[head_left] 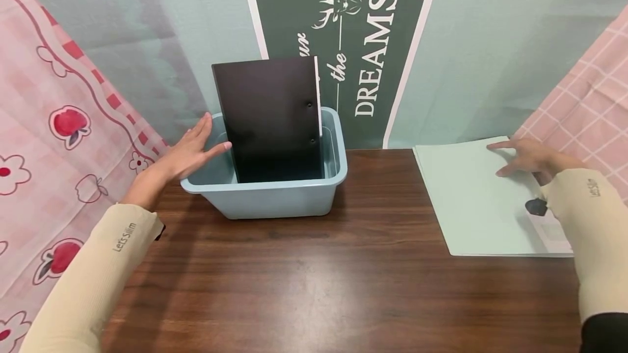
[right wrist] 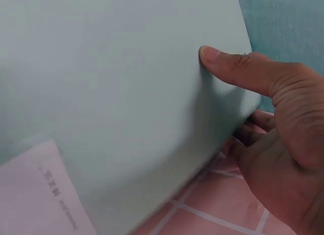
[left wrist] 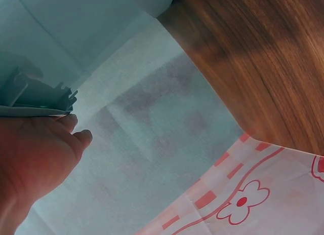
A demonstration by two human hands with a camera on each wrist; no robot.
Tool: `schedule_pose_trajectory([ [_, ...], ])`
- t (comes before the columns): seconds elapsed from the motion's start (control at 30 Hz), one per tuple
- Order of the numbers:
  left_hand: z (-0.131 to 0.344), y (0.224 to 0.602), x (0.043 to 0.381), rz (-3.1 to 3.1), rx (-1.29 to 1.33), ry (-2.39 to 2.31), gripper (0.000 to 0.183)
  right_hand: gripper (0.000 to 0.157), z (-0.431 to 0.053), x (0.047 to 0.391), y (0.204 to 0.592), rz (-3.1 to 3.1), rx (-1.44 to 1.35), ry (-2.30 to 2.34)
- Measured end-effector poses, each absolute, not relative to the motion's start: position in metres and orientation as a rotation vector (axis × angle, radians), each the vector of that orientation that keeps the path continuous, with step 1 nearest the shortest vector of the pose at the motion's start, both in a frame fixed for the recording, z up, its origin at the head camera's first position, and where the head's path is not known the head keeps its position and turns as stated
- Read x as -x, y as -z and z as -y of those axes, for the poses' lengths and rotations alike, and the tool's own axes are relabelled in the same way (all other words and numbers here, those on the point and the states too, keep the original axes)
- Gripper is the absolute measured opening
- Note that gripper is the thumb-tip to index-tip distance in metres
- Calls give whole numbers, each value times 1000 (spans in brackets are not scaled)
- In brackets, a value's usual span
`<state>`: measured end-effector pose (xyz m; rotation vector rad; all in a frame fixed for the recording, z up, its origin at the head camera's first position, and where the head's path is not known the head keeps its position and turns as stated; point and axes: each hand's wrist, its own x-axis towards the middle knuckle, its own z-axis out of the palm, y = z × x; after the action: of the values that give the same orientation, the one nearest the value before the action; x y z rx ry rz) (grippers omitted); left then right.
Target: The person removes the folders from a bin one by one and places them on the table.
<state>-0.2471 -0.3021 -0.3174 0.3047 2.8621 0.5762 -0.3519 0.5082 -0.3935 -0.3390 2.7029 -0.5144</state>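
Observation:
A light blue plastic bin [head_left: 265, 200] stands on the table with a black folder [head_left: 272, 119] upright in it. Two small round rivets mark the black folder's right side, and a white edge shows behind it. At the bin's left rim rests my left hand [head_left: 188, 151], fingers straight and thumb pointing over the inside. Far to the right lies a pale green folder [head_left: 481, 200] with a whitish label near its lower right. My right hand [right wrist: 283, 108] pinches its right edge, thumb on top and fingertips partly hidden under the edge.
Dark brown wood tabletop [head_left: 304, 282] spreads in front of the bin. Behind hangs a grey-green cloth [head_left: 343, 42] with a deer print and lettering. Pink cloths border the left [head_left: 59, 124] and right [head_left: 589, 108] sides.

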Motion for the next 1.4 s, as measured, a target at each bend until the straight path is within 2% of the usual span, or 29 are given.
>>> schedule_pose_trajectory([
  [0.17,301,318,247,-2872,-306,-580,101,86,-506,353,396,-2813,467,344],
  [0.67,299,315,247,-2874,-329,-504,101,78,-492,354,371,-2850,540,402],
  [1.4,298,315,246,-2891,-367,-445,101,93,-432,348,335,-2892,656,382],
])
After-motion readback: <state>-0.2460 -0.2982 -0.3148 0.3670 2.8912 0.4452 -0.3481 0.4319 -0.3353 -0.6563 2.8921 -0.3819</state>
